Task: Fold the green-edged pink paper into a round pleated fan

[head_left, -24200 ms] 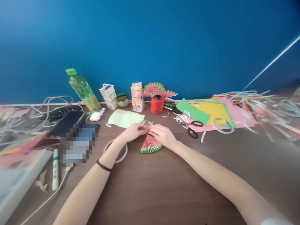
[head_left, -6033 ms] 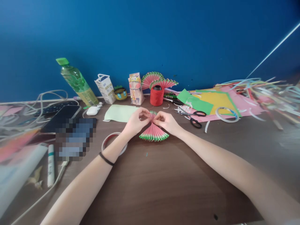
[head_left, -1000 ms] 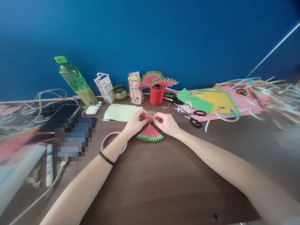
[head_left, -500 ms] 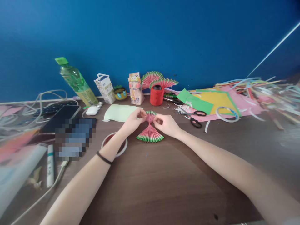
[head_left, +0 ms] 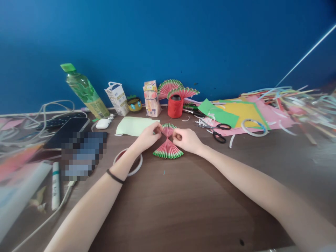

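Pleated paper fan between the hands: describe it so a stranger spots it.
Below the blue wall, go to the brown tabletop. Between the left hand and the right hand lies a pink, green-edged pleated paper fan. Similar pleated paper sits partly behind the red cylinder; this bow-tie-shaped piece lies in front.

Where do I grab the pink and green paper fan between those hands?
Probably at the narrow middle of the pleated fan, pinched lightly from its left and right sides. It is shaped like a bow tie: the folds gather tightly there, while both ends spread wide and might crush.
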The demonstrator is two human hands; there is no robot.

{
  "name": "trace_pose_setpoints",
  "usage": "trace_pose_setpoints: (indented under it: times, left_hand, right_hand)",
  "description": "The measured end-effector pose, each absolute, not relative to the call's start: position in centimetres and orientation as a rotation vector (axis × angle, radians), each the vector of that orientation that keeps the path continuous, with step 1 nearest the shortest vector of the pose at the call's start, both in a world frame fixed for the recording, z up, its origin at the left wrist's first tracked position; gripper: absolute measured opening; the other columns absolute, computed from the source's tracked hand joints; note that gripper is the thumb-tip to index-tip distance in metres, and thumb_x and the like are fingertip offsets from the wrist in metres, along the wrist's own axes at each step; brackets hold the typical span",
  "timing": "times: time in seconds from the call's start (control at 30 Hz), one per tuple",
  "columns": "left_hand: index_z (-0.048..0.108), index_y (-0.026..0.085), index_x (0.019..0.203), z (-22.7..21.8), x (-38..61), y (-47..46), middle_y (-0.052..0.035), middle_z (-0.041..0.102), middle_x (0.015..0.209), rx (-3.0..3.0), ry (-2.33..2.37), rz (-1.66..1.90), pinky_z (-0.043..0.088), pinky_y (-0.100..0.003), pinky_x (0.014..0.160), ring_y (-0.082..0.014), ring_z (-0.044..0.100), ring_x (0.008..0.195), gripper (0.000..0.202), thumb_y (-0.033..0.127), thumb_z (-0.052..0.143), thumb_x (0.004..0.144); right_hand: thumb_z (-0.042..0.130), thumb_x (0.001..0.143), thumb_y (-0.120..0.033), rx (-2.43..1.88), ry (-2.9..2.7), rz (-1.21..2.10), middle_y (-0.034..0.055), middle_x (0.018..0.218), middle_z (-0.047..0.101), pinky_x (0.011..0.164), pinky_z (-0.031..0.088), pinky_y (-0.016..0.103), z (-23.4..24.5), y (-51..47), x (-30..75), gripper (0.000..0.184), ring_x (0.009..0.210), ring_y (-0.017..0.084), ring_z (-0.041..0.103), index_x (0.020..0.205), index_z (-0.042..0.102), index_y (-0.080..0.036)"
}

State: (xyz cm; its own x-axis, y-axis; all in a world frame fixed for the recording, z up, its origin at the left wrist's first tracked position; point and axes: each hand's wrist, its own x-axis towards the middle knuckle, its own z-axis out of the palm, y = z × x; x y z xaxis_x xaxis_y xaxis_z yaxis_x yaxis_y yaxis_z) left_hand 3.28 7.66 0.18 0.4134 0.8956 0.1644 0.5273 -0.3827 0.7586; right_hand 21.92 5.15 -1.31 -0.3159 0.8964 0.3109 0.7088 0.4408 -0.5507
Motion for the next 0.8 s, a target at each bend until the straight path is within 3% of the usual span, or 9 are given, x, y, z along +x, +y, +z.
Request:
trace_pose_setpoints:
  times: [0.4, 0.67, 0.8]
  left_hand:
    - [0.047, 0.019, 0.075, -0.14, 3.25, 7.76, 0.0032, 0.052, 0.068, 2.113, 1.200, 0.748, 0.040, -0.025, 0.065, -0.0121, 0.049, 0.066, 0.012, 0.010, 0.044, 0.067]
    - [0.057, 0.019, 0.078, 0.09, 3.03, 7.78, -0.0003, 0.059, 0.082, 2.188, 1.267, 0.791, 0.043, -0.028, 0.075, -0.0153, 0.055, 0.081, 0.014, 0.016, 0.045, 0.071]
    - [0.060, 0.018, 0.074, 0.15, 3.24, 7.57, -0.0003, 0.061, 0.080, 2.297, 1.233, 0.743, 0.043, -0.029, 0.078, -0.0153, 0.055, 0.079, 0.011, 0.016, 0.051, 0.069]
  right_hand:
    - [0.051, 0.066, -0.017, -1.379, -2.161, 0.382, -0.0031, 0.056, 0.053, 0.052, 0.025, 0.022, -1.34, 5.22, 21.94, 0.004, 0.050, 0.009, 0.042, 0.063, 0.053, -0.019]
    - [0.046, 0.071, -0.014, -1.296, -2.020, 0.417, -0.0023, 0.059, 0.054, 0.056, 0.032, 0.022, -1.29, 5.38, 22.54, 0.019, 0.055, 0.011, 0.046, 0.081, 0.061, -0.019]
    - [0.049, 0.072, -0.012, -1.167, -2.075, 0.413, -0.0003, 0.069, 0.057, 0.061, 0.036, 0.023, -1.52, 5.53, 22.46, 0.015, 0.062, 0.011, 0.048, 0.078, 0.062, -0.018]
